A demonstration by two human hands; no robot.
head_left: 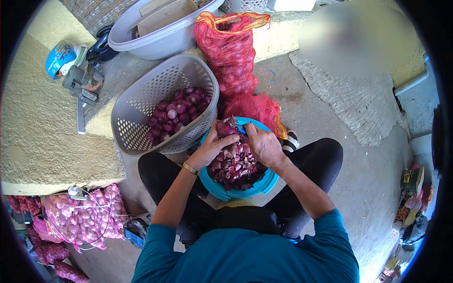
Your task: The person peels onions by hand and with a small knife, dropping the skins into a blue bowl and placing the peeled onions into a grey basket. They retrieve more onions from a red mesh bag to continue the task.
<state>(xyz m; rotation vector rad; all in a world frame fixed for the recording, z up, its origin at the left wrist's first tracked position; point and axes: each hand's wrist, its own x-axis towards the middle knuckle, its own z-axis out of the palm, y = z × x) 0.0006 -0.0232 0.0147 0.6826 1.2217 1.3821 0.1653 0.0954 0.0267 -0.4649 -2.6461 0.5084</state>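
My left hand (212,147) is wrapped round a red onion (226,129) above a turquoise basin (213,188). Close beside the onion, my right hand (265,145) grips a small blue-handled tool (241,129), probably a knife; its blade cannot be made out. Dry purple onion skins (236,166) fill much of the basin, which sits between my knees. To the left of the basin, a grey perforated basket (137,113) holds many peeled, shiny red onions (175,112).
A tall red mesh sack (226,56) of onions stands behind the basin, and a slumped mesh sack (255,109) touches it. A large grey tub (165,37) is at the back. Pink mesh sacks (85,212) lie at the lower left. Assorted items (411,203) line the right wall.
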